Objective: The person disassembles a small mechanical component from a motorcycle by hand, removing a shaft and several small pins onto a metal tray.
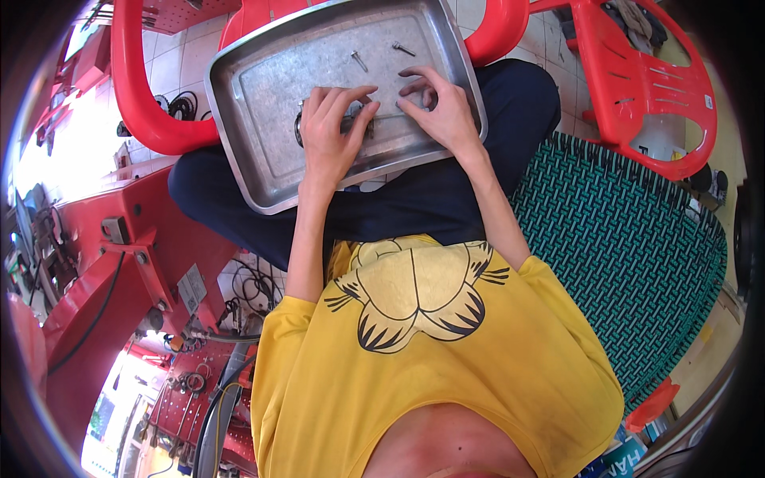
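Note:
A shallow metal tray [263, 179] lies across my lap and a red plastic chair. Inside it, my left hand [327, 131] arches over a dark metal part [299, 129], which shows beside the wrist and in the gap between thumb and fingers. The hand covers most of that part, so its kind is unclear. My right hand [445, 111] hovers at the tray's right side, its thumb and index finger apart with nothing visible between them. Beyond the hands lie two small bolts, one silver [358, 60] and one dark [404, 49].
The red chair's arm [147, 111] curves round the tray's left side. Another red chair [653, 95] stands at the far right, near a green woven seat [621, 247]. Red machinery [151, 247] and black cables [251, 283] are on my left.

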Demonstrator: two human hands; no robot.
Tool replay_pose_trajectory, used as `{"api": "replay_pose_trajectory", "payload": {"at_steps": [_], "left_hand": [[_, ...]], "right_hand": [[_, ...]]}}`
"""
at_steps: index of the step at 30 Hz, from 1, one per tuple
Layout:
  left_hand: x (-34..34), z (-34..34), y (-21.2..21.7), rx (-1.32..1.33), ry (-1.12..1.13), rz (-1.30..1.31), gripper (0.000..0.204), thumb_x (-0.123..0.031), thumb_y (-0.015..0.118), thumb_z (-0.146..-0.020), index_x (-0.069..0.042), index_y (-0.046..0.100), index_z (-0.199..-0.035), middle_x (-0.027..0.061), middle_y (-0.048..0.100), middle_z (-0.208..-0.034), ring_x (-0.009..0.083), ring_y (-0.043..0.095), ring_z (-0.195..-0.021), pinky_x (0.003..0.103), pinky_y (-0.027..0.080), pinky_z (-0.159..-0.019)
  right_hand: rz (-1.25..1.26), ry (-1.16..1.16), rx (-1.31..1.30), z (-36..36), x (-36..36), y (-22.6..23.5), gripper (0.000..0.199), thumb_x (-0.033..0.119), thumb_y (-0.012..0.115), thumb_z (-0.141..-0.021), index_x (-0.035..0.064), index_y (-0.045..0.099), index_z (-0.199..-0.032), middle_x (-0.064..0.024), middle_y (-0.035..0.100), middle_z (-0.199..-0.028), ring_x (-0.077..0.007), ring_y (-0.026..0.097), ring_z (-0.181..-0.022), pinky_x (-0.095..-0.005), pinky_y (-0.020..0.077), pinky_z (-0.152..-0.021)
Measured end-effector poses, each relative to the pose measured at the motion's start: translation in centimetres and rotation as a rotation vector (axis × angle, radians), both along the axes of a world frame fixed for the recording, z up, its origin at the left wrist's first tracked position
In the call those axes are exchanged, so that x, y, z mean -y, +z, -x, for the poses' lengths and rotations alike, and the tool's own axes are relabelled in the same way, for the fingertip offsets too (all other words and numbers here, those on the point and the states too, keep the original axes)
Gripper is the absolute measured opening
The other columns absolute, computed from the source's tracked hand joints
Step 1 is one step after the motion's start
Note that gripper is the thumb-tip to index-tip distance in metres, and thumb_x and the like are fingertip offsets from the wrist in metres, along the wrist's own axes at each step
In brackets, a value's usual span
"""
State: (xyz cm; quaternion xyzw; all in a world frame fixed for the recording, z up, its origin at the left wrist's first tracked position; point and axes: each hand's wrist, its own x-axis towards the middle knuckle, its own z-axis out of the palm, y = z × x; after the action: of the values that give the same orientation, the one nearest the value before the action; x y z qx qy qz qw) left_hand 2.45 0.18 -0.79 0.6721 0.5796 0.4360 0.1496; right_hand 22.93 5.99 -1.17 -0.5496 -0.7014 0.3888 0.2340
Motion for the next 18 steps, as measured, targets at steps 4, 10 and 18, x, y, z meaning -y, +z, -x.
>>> {"api": "replay_pose_trajectory", "payload": {"at_steps": [4, 10, 18], "left_hand": [[-0.2, 0.1, 0.1, 0.039, -0.007, -0.009, 0.021, -0.008, 0.08, -0.089, -0.009, 0.079, -0.11, 0.0032, 0.074, -0.094, 0.0237, 0.061, -0.09, 0.036, 0.051, -0.084], [-0.3, 0.2, -0.3, 0.071, 0.007, -0.037, 0.019, -0.011, 0.08, -0.089, -0.01, 0.077, -0.108, 0.0039, 0.072, -0.092, 0.0271, 0.06, -0.089, 0.04, 0.049, -0.081], [-0.3, 0.2, 0.0, 0.07, -0.003, -0.055, 0.018, -0.012, 0.079, -0.089, -0.01, 0.077, -0.107, 0.004, 0.072, -0.093, 0.0271, 0.06, -0.089, 0.04, 0.048, -0.082]], "right_hand": [[-0.015, 0.041, -0.013, 0.0, -0.5, 0.5, 0.05, 0.015, 0.086, -0.079, 0.0115, 0.071, -0.127, -0.0032, 0.08, -0.098, -0.0146, 0.056, -0.069, -0.0296, 0.0509, -0.069], [0.021, 0.194, 0.161, 0.4, -2.2, 2.7, 0.049, 0.013, 0.088, -0.077, 0.0154, 0.072, -0.123, -0.0026, 0.08, -0.1, -0.0245, 0.068, -0.077, -0.039, 0.0553, -0.076], [0.032, 0.28, 0.237, 0.8, -2.7, 2.0, 0.043, 0.013, 0.086, -0.081, 0.0149, 0.07, -0.121, -0.0049, 0.08, -0.101, -0.0314, 0.074, -0.1, -0.0447, 0.0558, -0.082]]}}
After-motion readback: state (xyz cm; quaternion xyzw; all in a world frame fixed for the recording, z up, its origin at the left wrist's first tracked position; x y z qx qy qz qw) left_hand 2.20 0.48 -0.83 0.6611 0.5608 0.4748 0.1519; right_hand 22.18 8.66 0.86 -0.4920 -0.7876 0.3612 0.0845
